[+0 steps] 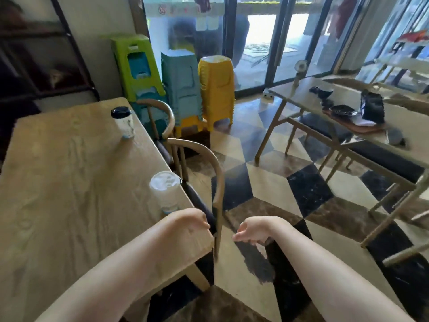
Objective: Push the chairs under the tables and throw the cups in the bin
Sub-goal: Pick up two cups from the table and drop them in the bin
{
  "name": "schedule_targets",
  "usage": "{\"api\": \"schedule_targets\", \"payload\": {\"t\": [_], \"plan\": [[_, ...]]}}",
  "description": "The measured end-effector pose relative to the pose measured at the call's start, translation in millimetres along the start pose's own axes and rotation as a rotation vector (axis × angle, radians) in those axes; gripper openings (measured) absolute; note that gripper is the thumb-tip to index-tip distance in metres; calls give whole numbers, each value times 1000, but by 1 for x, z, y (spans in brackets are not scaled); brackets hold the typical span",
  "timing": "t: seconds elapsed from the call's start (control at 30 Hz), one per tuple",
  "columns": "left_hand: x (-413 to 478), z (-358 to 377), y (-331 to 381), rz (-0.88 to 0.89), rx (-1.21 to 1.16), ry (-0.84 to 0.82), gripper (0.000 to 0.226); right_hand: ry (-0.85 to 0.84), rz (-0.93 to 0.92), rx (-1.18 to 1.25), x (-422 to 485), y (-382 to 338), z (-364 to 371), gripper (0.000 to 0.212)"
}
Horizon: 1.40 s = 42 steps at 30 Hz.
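Wooden near chair [220,182] at right edge of table [69,182], seat partly under; far chair [170,117] behind. Rigid, likely slides on tile: push at curved back rail. On tabletop clear-lid cup [166,191], black-lid cup [123,122]: light, crushable, take by wall. Grip: left hand [192,223] curled beside rail, cannot tell if holding; right hand [253,231] loosely curled, empty

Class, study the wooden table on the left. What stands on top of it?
On the wooden table stand two cups: a black-lidded cup toward its far end and a clear-lidded cup by its right edge. The left forearm covers the near corner, hiding that part.
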<state>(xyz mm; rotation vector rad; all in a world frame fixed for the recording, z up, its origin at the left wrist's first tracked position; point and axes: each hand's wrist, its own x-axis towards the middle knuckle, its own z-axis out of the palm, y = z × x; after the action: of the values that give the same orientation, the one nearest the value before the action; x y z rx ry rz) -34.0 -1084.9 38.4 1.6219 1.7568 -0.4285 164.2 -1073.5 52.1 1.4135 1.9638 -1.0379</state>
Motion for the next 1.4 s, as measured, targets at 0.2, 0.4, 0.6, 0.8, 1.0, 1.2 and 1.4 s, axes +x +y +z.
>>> {"api": "schedule_targets", "payload": {"t": [0.2,0.4,0.6,0.8,1.0,1.2,1.4], "plan": [[12,-28,43,-113,-203,52,37,-106,-129,-108,42,32,-76,49],[19,-55,40,-219,-345,151,38,-174,-213,-258,84,22,-126,52],[30,-88,18,-372,-428,365,37,-257,-328,-380,137,-4,-173,46],[55,-113,4,-473,-590,437,38,-291,-407,-535,191,-27,-227,45],[57,-108,-10,-676,-751,695,29,-332,-516,-643,226,-61,-262,44],[63,-74,-5,-1062,-709,722,71,-396,-620,-832,253,-112,-271,40],[92,-83,1,-1289,-734,885,77,-427,-705,-1044,274,-154,-296,47]]}}
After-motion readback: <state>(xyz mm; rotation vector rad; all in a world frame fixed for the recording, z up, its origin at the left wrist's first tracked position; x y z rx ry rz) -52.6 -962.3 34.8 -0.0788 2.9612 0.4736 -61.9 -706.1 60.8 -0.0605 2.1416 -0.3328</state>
